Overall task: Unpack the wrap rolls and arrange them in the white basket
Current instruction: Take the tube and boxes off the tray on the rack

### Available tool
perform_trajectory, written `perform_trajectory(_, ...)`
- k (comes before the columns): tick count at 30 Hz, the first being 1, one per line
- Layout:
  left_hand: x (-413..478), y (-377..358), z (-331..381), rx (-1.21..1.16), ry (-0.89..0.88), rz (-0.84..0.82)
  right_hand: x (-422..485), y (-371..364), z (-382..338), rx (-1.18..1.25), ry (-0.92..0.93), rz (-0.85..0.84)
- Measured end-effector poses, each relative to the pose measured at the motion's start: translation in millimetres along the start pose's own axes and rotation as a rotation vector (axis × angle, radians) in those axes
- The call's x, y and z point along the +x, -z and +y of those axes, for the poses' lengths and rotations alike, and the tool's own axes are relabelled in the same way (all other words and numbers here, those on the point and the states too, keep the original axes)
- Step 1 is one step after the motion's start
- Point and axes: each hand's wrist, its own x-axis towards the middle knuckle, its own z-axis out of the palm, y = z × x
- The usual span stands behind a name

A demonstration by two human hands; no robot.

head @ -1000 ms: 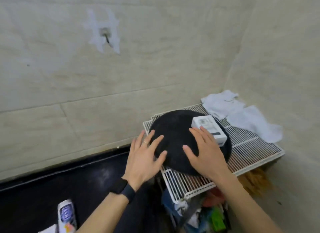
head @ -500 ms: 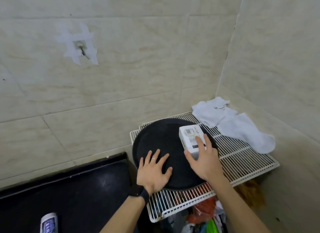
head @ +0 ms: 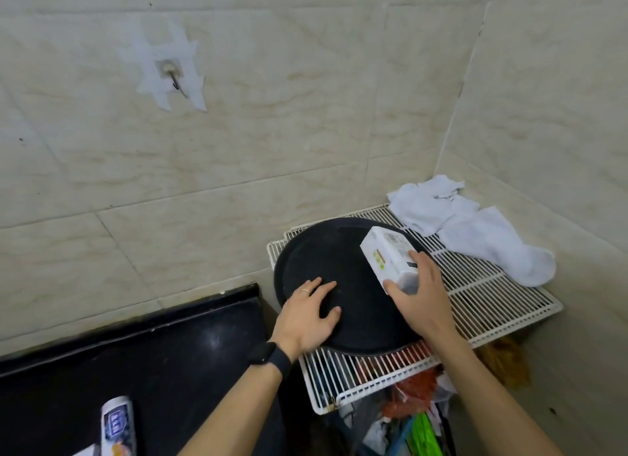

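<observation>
Black tray [head: 353, 306] and white cloths [head: 475, 235] crowd the wire rack [head: 489, 296]; right strip bare.

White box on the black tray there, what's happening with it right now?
A person's right hand grips the near end of the white box on the round black tray, which sits on a white wire rack. The left hand lies flat on the tray. White cloths lie at the rack's far corner.

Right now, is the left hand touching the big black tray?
Touching. The head view shows the left hand lying flat, fingers spread, on the black tray.
</observation>
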Motion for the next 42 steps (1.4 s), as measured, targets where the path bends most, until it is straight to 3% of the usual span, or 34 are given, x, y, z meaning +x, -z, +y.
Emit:
perform_trajectory(3,-15.4,27.6,-15.2,-0.122,-0.012,0.103,-18.0,0.8,-28.8,0.241,-0.034,-0.012)
perform_trajectory(6,-38.3,63.0,-35.2,-0.338,0.045,0.199,-45.1,-13.5,-66.6,0.46,-0.032,-0.153)
perform_trajectory(8,-57.7,86.9,-51.2,-0.545,0.09,0.202,-64.1,-35.9,-88.4,0.661,-0.084,-0.328)
perform_trajectory(10,-79.4,107.6,-70.6,-0.815,0.109,0.125,-83.1,-64.9,-106.1,0.922,-0.248,-0.592)
perform_trajectory(12,-104.4,124.0,-94.0,-1.019,0.137,0.071,-102.6,-92.6,-123.0,1.014,-0.418,-0.828)
perform_trajectory(14,-130.5,133.9,-118.7,-1.049,0.207,0.075,-121.0,-119.7,-132.4,1.019,-0.546,-0.976)
perform_trajectory(17,-170.1,131.3,-158.4,-0.988,0.36,0.11,-149.8,-156.5,-146.6,0.847,-0.683,-1.077)
perform_trajectory(19,-195.2,122.2,-184.7,-1.003,0.466,0.136,-169.8,-178.8,-152.3,0.572,-0.555,-0.978)
perform_trajectory(22,-226.6,108.0,-216.2,-0.994,0.627,0.167,-201.2,-204.4,-151.6,0.129,0.056,-0.693)
perform_trajectory(24,-241.3,98.5,-231.4,-1.005,0.712,0.18,-220.7,-219.3,-144.5,-0.131,0.484,-0.641)
perform_trajectory(27,-256.5,86.1,-245.8,-1.047,0.774,0.139,-243.8,-243.8,-140.7,-0.367,0.788,-0.698)
perform_trajectory(31,-268.3,70.2,-262.0,-1.033,0.777,0.064,-258.3,-269.3,-137.6,-0.507,0.782,-0.864)
perform_trajectory(38,-276.3,46.3,-286.9,-1.011,0.74,0.153,-277.6,-294.1,-120.1,-0.518,0.582,-0.841)
perform_trajectory(40,-284.9,41.4,-294.6,-0.866,0.75,0.26,-278.9,-298.7,-114.9,-0.535,0.485,-0.811)
perform_trajectory(42,-297.7,37.2,-304.4,-0.563,0.697,0.345,-280.5,-302.3,-110.4,-0.539,0.376,-0.757)
